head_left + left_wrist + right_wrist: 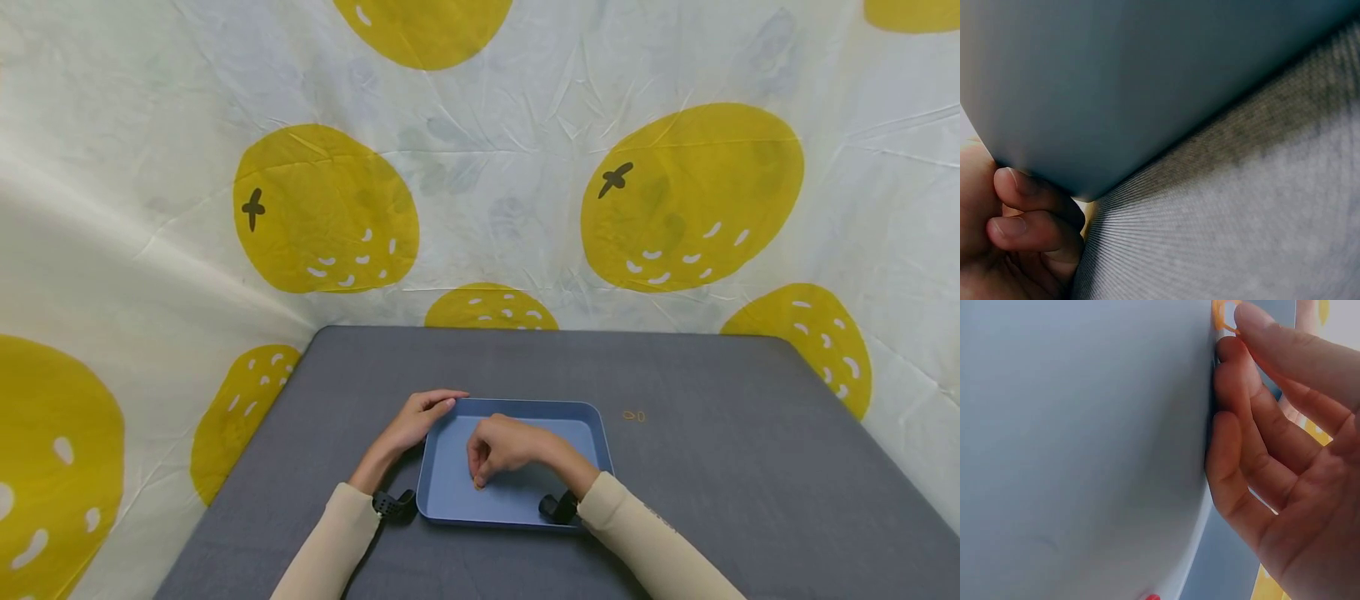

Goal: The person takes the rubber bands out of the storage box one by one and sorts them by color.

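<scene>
A shallow blue tray [525, 502] lies on the grey table. My left hand [418, 419] holds its far left corner. In the left wrist view, curled fingers [1029, 234] rest against the outside of the tray wall [1122, 94]. Over the tray's left half, my right hand [506, 446] reaches down with bent fingers. Seen from the right wrist, its thumb and index finger pinch a thin orange rubber band [1217, 315] close to the tray floor [1085, 425]. Part of the band is out of that frame.
Two small orange rubber bands [633, 416] lie on the table [720, 467] to the right of the tray. A small red thing [1152, 597] shows at the bottom edge of the right wrist view, too cut off to name. Behind the table hangs a patterned cloth [502, 167].
</scene>
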`<state>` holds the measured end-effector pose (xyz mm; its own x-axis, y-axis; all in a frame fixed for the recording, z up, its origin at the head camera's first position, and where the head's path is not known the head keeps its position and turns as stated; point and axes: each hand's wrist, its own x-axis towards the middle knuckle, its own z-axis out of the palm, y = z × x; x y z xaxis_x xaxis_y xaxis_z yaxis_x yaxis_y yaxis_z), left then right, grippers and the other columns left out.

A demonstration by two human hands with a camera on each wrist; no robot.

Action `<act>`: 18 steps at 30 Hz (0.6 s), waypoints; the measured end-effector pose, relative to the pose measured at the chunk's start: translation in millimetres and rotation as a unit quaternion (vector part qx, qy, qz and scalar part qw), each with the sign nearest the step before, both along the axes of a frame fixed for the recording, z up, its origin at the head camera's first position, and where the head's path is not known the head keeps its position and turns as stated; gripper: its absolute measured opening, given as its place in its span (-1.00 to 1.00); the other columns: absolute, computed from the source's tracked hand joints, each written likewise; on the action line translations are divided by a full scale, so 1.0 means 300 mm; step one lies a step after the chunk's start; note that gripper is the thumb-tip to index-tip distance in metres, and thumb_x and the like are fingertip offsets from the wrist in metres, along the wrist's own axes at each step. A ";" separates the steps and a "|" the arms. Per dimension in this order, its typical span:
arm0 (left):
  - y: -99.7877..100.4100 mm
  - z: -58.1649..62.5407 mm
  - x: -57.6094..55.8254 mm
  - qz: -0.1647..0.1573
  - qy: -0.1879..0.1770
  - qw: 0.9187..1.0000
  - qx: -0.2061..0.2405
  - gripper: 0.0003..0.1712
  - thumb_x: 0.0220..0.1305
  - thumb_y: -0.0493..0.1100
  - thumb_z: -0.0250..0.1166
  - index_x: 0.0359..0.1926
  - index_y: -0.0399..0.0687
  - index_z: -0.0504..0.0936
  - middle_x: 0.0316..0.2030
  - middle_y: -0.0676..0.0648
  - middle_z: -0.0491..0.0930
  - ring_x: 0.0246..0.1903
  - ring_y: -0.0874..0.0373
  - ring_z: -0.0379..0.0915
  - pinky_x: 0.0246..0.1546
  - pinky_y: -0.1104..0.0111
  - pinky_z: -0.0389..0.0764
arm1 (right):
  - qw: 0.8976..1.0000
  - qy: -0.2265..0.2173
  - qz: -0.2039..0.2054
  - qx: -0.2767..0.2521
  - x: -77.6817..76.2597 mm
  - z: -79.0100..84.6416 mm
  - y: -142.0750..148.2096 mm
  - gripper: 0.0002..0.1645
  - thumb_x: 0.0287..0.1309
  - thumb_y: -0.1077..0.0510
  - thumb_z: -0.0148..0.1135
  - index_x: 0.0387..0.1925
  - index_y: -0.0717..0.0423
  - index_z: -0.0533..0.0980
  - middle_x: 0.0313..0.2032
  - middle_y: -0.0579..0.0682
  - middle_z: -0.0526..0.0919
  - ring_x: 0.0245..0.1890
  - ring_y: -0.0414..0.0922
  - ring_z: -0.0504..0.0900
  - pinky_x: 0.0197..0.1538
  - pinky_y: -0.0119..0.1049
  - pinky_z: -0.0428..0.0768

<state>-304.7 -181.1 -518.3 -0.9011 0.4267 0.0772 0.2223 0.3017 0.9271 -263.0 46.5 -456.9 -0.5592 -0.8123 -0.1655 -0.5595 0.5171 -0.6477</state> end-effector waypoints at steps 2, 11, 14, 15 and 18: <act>0.001 -0.001 0.000 0.000 0.000 1.000 -0.001 -0.61 0.61 -0.02 0.10 0.28 0.05 0.66 0.30 -0.09 0.62 0.33 -0.05 0.49 0.30 0.01 0.50 | 1.000 -0.007 -0.004 -0.002 -0.001 0.000 0.001 -0.86 0.08 0.22 0.57 -0.51 0.02 0.74 -0.59 -0.22 0.66 -0.59 -0.39 0.46 -0.44 -0.51 0.39; 0.002 -0.001 0.000 0.001 0.005 1.000 -0.001 -0.61 0.61 -0.03 0.11 0.28 0.04 0.67 0.29 -0.09 0.62 0.36 -0.05 0.48 0.37 -0.04 0.43 | 0.998 -0.040 -0.031 -0.024 -0.009 0.002 0.010 -0.85 0.11 0.24 0.55 -0.51 -0.02 0.74 -0.56 -0.20 0.71 -0.55 -0.35 0.53 -0.42 -0.47 0.48; 0.001 0.000 0.000 0.001 0.006 1.000 0.001 -0.62 0.61 -0.05 0.10 0.28 0.03 0.67 0.29 -0.10 0.62 0.33 -0.05 0.50 0.32 0.02 0.46 | 0.998 -0.029 -0.041 -0.036 -0.013 0.003 0.011 -0.85 0.11 0.25 0.55 -0.50 -0.02 0.74 -0.54 -0.19 0.72 -0.54 -0.34 0.53 -0.41 -0.46 0.50; 0.000 0.000 0.000 0.001 0.006 1.000 0.002 -0.62 0.61 -0.05 0.10 0.28 0.03 0.67 0.30 -0.11 0.62 0.32 -0.06 0.50 0.31 0.02 0.46 | 0.998 -0.024 -0.045 -0.038 -0.014 0.003 0.012 -0.85 0.11 0.25 0.55 -0.50 -0.02 0.74 -0.54 -0.19 0.71 -0.55 -0.34 0.53 -0.41 -0.46 0.49; -0.001 -0.001 0.002 0.000 0.005 1.000 0.002 -0.61 0.61 -0.06 0.10 0.28 0.02 0.66 0.30 -0.12 0.61 0.33 -0.07 0.49 0.33 -0.01 0.45 | 0.997 -0.014 -0.058 -0.042 -0.013 0.003 0.013 -0.85 0.12 0.24 0.54 -0.50 -0.02 0.74 -0.53 -0.18 0.72 -0.55 -0.33 0.52 -0.41 -0.45 0.49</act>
<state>-304.3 -181.4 -518.6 -0.8999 0.4271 0.0885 0.2323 0.2974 0.9260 -267.0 50.4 -456.0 -0.6457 -0.7546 -0.1163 -0.4806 0.5201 -0.7060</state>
